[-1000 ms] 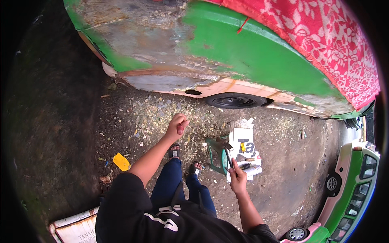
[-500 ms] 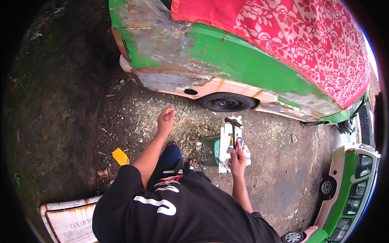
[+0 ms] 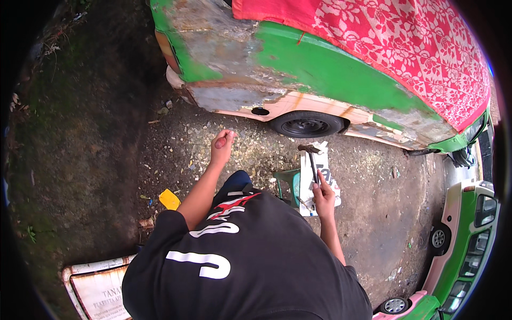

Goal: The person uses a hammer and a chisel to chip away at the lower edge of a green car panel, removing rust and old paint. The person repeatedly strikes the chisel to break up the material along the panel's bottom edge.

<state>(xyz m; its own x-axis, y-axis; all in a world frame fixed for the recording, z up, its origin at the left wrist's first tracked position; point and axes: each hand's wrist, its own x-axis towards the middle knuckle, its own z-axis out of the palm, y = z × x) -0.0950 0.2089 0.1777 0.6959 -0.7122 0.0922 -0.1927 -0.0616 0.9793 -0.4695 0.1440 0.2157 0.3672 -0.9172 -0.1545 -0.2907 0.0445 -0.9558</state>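
Lettering in large white shapes, with a streak of red, runs down the front of my black shirt [image 3: 250, 277]. More print, dark and partly cut off, covers the white board [image 3: 96, 274] at lower left, and bold dark characters mark the white sheet [image 3: 306, 188] beside the green stool [image 3: 290, 184]. A second ago both my sandalled feet showed; now the shirt hides them. The hammer [image 3: 312, 164] was over the stool then, and its head has since come up past it, toward the wheel [image 3: 305, 125] of the patchy green vehicle [image 3: 341, 69]. My right hand [image 3: 324, 196] is wrapped around the lower part of the hammer's handle, leaving the head well clear of my fingers, above the sheet as I look down. My left hand [image 3: 223, 145] is clenched around a reddish-brown handle [image 3: 220, 143], with its rounded end poking out of the fist; it looks like a tool's grip, though my fingers hide the rest. The two hands are well apart, both short of the vehicle's side.
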